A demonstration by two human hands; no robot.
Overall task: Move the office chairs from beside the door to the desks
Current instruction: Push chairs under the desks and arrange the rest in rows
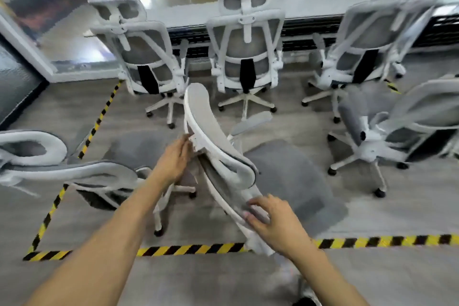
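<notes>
A white-framed office chair with grey mesh stands right in front of me, its back and headrest turned toward me. My left hand lies with straight fingers against the left edge of its headrest frame. My right hand has its fingers curled over the lower right edge of the backrest. Three matching chairs are lined up at the long white desk at the back. Another chair is at my left and one more at my right.
Yellow-and-black hazard tape marks a rectangle on the grey floor around the near chairs. A glass partition runs along the left. Open floor lies between the near chair and the desk row.
</notes>
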